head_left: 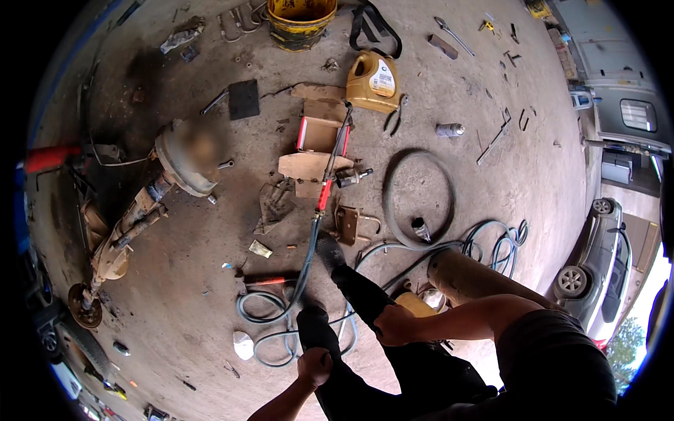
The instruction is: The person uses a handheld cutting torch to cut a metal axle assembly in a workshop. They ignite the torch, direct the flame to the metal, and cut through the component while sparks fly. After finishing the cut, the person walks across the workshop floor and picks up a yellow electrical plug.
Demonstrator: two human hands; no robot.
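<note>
My left hand (314, 366) is curled into a fist against my left trouser leg (317, 328), near the knee. Whatever its fingers hold, if anything, is hidden. Against my right thigh rests my right hand (393, 326), its fingers curled in at the dark cloth; I cannot see what is inside them. Ahead of my feet, a long thin tool with a red grip (324, 195) lies across an opened cardboard box (323, 133). From its near end a blue-grey hose (303, 270) runs back and coils around my shoes. A red-handled hammer (267, 281) lies by the coil.
A greasy axle (137, 210) with a drum (184, 158) spans the left. A golden oil jug (372, 81), pliers (397, 116), yellow bucket (300, 24), spray can (450, 130) and large ring (387, 189) lie ahead. A cylinder (477, 277) is at my right; a car (597, 274) stands beyond.
</note>
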